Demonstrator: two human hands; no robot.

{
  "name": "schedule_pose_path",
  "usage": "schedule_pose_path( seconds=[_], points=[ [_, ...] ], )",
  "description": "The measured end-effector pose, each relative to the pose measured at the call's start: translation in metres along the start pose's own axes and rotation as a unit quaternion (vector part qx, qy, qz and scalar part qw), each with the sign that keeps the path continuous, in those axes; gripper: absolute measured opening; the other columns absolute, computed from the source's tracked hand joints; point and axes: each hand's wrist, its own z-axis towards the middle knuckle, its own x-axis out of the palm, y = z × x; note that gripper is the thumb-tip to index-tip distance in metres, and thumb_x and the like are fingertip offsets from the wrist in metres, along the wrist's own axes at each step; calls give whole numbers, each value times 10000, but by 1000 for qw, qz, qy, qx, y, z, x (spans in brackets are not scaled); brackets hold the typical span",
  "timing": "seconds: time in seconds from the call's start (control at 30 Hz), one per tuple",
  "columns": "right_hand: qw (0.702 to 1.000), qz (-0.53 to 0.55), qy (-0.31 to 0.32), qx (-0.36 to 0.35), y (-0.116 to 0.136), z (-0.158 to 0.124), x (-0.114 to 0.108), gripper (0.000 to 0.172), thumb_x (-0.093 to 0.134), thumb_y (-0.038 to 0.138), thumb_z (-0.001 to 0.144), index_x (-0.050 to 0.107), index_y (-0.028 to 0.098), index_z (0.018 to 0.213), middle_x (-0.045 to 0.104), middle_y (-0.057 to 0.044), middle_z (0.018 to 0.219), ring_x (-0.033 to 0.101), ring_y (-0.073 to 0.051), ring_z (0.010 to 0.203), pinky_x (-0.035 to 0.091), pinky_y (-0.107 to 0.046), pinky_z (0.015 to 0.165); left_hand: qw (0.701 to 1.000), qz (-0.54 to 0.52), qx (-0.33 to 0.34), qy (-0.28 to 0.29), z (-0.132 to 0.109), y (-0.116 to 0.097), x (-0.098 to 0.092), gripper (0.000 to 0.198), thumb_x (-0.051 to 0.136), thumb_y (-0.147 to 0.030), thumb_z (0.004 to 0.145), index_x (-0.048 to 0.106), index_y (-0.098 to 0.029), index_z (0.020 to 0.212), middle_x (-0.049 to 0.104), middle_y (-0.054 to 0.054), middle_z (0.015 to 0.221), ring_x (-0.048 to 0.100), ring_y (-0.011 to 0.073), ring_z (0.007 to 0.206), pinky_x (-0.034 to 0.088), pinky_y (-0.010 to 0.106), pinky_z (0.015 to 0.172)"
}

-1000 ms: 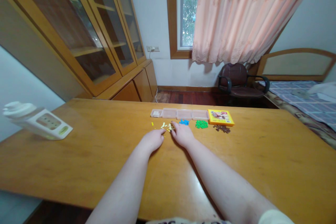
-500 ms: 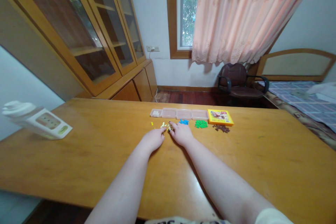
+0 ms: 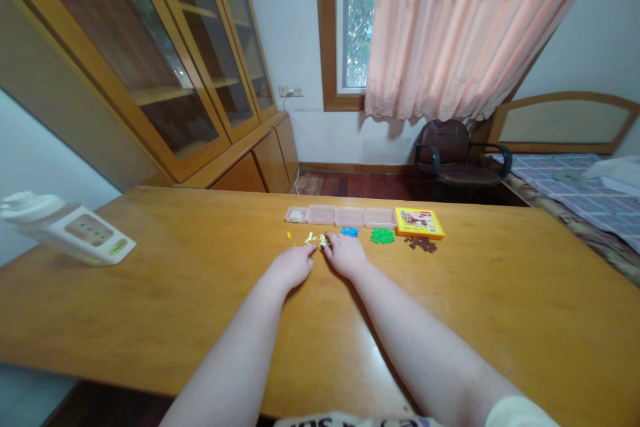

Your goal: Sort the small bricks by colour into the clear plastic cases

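Your left hand (image 3: pixel 293 265) and right hand (image 3: pixel 346 255) meet at the yellow pieces (image 3: pixel 315 239); their grip cannot be told. The table (image 3: pixel 175 293) edges are well apart from them.

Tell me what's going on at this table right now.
A person works at a wooden table with both bare hands. The left hand and right hand meet at a small scatter of pale yellow pieces, fingertips on or right beside them; whether either holds a piece is too small to tell. Blue, green and brown piles lie to the right, in front of a clear compartment tray and a yellow box.
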Motion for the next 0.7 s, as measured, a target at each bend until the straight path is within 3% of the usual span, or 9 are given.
schedule_pose_path(
  seconds=[0.17, 0.4, 0.53, 0.7],
  points=[
    [1000, 2, -1, 22, 1, -2, -5, 317, 367, 330, 922, 589, 166, 1079, 676, -107, 987, 625, -221, 916, 437, -309, 787, 1000, 2, -21, 10, -2, -1, -4, 468, 406, -175, 827, 538, -237, 1272, 584, 76, 1275, 564, 227, 1141, 426, 331, 961],
    [996, -19, 42, 75, 3, -7, -17, 429, 293, 341, 932, 681, 158, 930, 700, -138, 913, 655, -239, 857, 473, -326, 748, 999, 16, -34, -6, -1, 7, -6, 398, 390, -180, 830, 619, -234, 1152, 639, 78, 1191, 598, 222, 1078, 445, 323, 922],
    [996, -39, 50, 68, 11, -10, -26, 429, 328, 308, 912, 713, 122, 876, 704, -169, 888, 664, -263, 854, 494, -340, 745, 999, 15, -43, 2, -2, 11, -11, 363, 384, -186, 827, 657, -210, 1064, 662, 87, 1140, 610, 224, 1051, 447, 320, 908],
    [987, -52, 150, 14, 36, -25, -29, 329, 470, 336, 865, 710, 126, 944, 694, -192, 974, 659, -286, 925, 507, -342, 759, 998, 5, -61, 5, -6, 13, -17, 336, 387, -200, 821, 670, -195, 1002, 680, 96, 1093, 629, 235, 1003, 461, 327, 872]
  ],
)
